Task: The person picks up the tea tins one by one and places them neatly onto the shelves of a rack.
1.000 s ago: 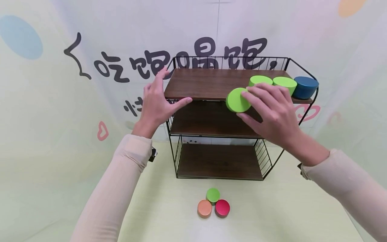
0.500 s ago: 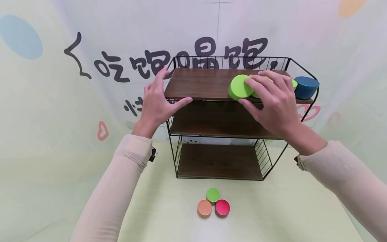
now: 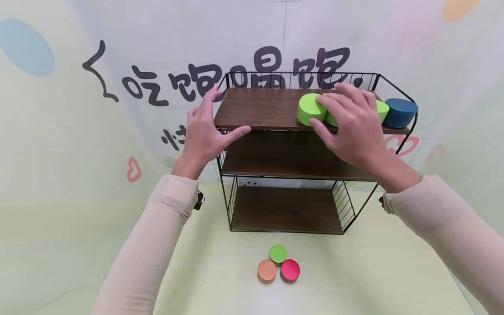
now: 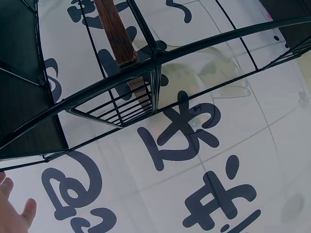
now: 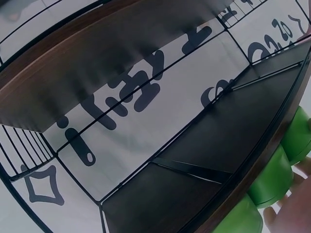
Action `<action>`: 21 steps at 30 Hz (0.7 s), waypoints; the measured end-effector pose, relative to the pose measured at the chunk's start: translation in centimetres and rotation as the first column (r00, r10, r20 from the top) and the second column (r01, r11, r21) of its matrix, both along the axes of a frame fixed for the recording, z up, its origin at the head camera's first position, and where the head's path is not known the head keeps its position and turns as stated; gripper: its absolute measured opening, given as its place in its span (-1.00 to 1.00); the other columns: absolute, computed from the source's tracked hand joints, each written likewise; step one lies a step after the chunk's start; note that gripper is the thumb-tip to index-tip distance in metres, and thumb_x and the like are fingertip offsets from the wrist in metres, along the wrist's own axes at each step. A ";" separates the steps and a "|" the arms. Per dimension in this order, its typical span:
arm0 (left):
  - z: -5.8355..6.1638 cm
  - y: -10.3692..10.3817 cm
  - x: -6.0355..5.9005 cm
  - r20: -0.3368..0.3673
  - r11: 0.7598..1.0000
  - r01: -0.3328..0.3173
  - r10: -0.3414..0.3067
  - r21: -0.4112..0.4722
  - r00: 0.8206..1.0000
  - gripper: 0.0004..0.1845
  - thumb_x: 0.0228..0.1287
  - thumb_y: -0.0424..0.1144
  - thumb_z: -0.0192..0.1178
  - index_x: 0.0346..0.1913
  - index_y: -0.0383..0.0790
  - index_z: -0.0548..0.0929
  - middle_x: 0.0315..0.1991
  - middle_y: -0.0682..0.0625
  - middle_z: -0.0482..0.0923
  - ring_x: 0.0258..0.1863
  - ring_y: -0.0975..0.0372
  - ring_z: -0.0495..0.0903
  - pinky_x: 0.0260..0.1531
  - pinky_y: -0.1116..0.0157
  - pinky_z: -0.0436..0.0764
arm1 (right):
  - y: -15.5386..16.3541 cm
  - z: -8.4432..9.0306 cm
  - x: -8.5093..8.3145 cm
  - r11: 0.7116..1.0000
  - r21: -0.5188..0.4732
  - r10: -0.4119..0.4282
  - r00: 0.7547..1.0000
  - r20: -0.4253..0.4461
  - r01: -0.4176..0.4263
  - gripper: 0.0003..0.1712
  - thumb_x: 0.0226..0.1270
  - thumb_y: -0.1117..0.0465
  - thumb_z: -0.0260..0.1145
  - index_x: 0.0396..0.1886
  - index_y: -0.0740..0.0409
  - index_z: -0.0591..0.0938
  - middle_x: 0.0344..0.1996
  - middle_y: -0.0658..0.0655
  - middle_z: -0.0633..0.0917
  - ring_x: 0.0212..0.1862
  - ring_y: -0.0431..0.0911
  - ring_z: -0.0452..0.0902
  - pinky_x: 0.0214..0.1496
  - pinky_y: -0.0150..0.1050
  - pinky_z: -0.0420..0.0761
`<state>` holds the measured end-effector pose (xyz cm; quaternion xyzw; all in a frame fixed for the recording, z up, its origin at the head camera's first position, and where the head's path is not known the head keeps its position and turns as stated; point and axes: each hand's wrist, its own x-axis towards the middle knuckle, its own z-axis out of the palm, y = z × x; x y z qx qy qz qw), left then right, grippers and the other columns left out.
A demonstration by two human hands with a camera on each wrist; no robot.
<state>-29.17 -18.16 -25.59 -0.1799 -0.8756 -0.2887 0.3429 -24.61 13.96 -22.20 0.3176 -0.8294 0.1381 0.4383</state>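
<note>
My right hand grips a lime-green short cylinder between thumb and fingers. It stands upright at the front of the top shelf. Behind the fingers, another green cylinder is mostly covered by the hand, and part of a further green cylinder shows to the right. A dark blue cylinder ends the row. My left hand has its thumb and fingers spread at the shelf's left end, holding nothing. Green cylinders sit along the shelf edge in the right wrist view, beside the right hand.
The rack has a black wire frame and brown boards, including a middle shelf and a bottom shelf. On the pale table before it stand a green cylinder, an orange cylinder and a red cylinder. A printed cloth hangs behind.
My right hand has raised the green cylinder from in front of the rack up onto the top shelf, left of the others, and its tilt has gone. The left hand has kept its place.
</note>
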 end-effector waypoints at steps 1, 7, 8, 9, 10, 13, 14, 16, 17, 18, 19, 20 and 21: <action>0.0 0.0 0.0 -0.001 1.000 0.000 0.000 0.000 1.000 0.17 -0.05 0.36 0.42 0.53 -0.18 0.16 0.50 0.05 0.22 0.41 0.24 0.28 0.40 0.09 0.07 | 0.0 0.0 0.0 1.000 0.004 -0.008 1.000 0.015 0.008 -0.50 0.31 0.07 0.36 0.16 0.25 0.64 0.07 0.30 0.68 0.33 0.15 0.36 0.25 0.16 0.27; 0.0 0.0 0.0 -0.007 1.000 -0.001 0.001 -0.002 1.000 0.17 -0.05 0.36 0.42 0.52 -0.18 0.17 0.50 0.05 0.21 0.41 0.25 0.28 0.40 0.09 0.07 | -0.1 0.0 -0.4 0.999 0.033 -0.040 0.996 0.076 0.037 -0.50 0.36 0.03 0.29 0.18 0.23 0.63 0.10 0.28 0.66 0.38 0.14 0.30 0.32 0.15 0.23; 0.0 0.0 0.0 -0.008 1.000 -0.001 0.001 -0.002 1.000 0.17 -0.06 0.36 0.42 0.52 -0.18 0.17 0.50 0.05 0.21 0.41 0.25 0.28 0.40 0.09 0.08 | -0.1 0.0 -0.4 0.999 0.037 -0.041 0.996 0.080 0.038 -0.50 0.36 0.03 0.28 0.18 0.23 0.63 0.11 0.28 0.66 0.38 0.14 0.29 0.32 0.15 0.22; 0.0 0.0 0.0 -0.011 1.000 0.000 0.000 -0.002 1.000 0.17 -0.05 0.35 0.43 0.52 -0.19 0.17 0.50 0.05 0.21 0.40 0.24 0.29 0.40 0.08 0.08 | -0.1 0.0 -0.5 0.998 0.041 -0.042 0.996 0.083 0.039 -0.50 0.37 0.03 0.27 0.18 0.23 0.62 0.11 0.28 0.66 0.38 0.14 0.29 0.33 0.15 0.22; 0.0 0.0 0.0 -0.011 1.000 -0.001 0.001 -0.003 1.000 0.17 -0.05 0.35 0.43 0.52 -0.18 0.18 0.50 0.06 0.21 0.41 0.24 0.28 0.40 0.08 0.08 | -0.1 -0.1 -0.5 0.998 0.043 -0.044 0.995 0.085 0.040 -0.50 0.37 0.03 0.27 0.18 0.23 0.62 0.12 0.28 0.66 0.38 0.14 0.29 0.33 0.15 0.22; 0.0 0.0 0.0 -0.008 1.000 -0.002 0.002 -0.002 1.000 0.16 -0.05 0.36 0.42 0.52 -0.18 0.18 0.51 0.07 0.19 0.41 0.26 0.27 0.40 0.08 0.08 | -0.1 -0.1 -0.5 0.998 0.043 -0.043 0.996 0.084 0.039 -0.49 0.37 0.03 0.26 0.20 0.23 0.61 0.14 0.28 0.64 0.39 0.14 0.29 0.34 0.15 0.21; 0.0 0.0 0.0 -0.007 1.000 -0.002 0.002 -0.002 1.000 0.16 -0.05 0.36 0.42 0.51 -0.18 0.18 0.52 0.07 0.18 0.42 0.26 0.26 0.39 0.08 0.09 | -0.1 -0.1 -0.5 0.999 0.038 -0.040 0.996 0.076 0.037 -0.48 0.37 0.03 0.26 0.21 0.23 0.60 0.15 0.28 0.63 0.39 0.14 0.28 0.34 0.15 0.21; 0.0 0.0 0.0 -0.007 1.000 -0.003 0.003 -0.002 1.000 0.16 -0.05 0.36 0.42 0.52 -0.17 0.18 0.52 0.07 0.18 0.42 0.27 0.26 0.39 0.08 0.09 | -0.1 -0.1 -0.4 0.999 0.022 -0.032 0.998 0.049 0.031 -0.46 0.36 0.02 0.24 0.24 0.22 0.58 0.19 0.29 0.60 0.39 0.15 0.28 0.33 0.16 0.21; 0.0 0.0 0.0 -0.008 1.000 -0.002 0.002 -0.002 1.000 0.16 -0.05 0.36 0.42 0.52 -0.17 0.18 0.51 0.07 0.19 0.42 0.27 0.26 0.39 0.08 0.09 | -0.1 -0.1 -0.4 1.000 0.014 -0.025 0.999 0.032 0.025 -0.44 0.37 0.01 0.23 0.25 0.22 0.57 0.21 0.29 0.58 0.39 0.16 0.28 0.33 0.16 0.21; 0.0 0.0 0.0 -0.009 1.000 -0.002 0.002 -0.003 1.000 0.16 -0.05 0.35 0.42 0.52 -0.17 0.18 0.51 0.07 0.19 0.41 0.27 0.27 0.39 0.08 0.09 | 0.0 -0.1 -0.3 1.000 0.012 -0.023 1.000 0.008 0.023 -0.43 0.37 -0.01 0.21 0.26 0.23 0.55 0.22 0.30 0.57 0.39 0.17 0.28 0.32 0.17 0.21; 0.0 0.0 0.0 -0.010 1.000 -0.002 0.002 -0.003 1.000 0.16 -0.05 0.35 0.43 0.52 -0.18 0.18 0.51 0.06 0.20 0.41 0.27 0.27 0.39 0.08 0.09 | 0.0 -0.1 -0.2 1.000 0.011 -0.020 1.000 -0.018 0.020 -0.41 0.38 -0.02 0.19 0.28 0.23 0.54 0.23 0.31 0.55 0.38 0.19 0.28 0.31 0.18 0.21; 0.0 0.0 0.0 -0.013 1.000 -0.001 0.001 -0.005 1.000 0.16 -0.05 0.35 0.43 0.52 -0.19 0.18 0.50 0.05 0.21 0.41 0.27 0.27 0.39 0.08 0.09 | 0.1 -0.2 -0.1 1.000 0.009 -0.016 0.999 -0.043 0.017 -0.40 0.39 -0.03 0.18 0.29 0.24 0.53 0.23 0.32 0.54 0.37 0.20 0.29 0.30 0.19 0.22; 0.0 0.0 0.0 -0.016 1.000 -0.001 0.001 -0.007 1.000 0.16 -0.05 0.35 0.43 0.52 -0.19 0.18 0.50 0.04 0.22 0.41 0.27 0.27 0.39 0.08 0.10 | 0.1 -0.3 0.1 1.000 0.007 -0.012 0.998 -0.068 0.013 -0.40 0.39 -0.04 0.16 0.29 0.24 0.52 0.23 0.33 0.54 0.36 0.21 0.30 0.28 0.19 0.23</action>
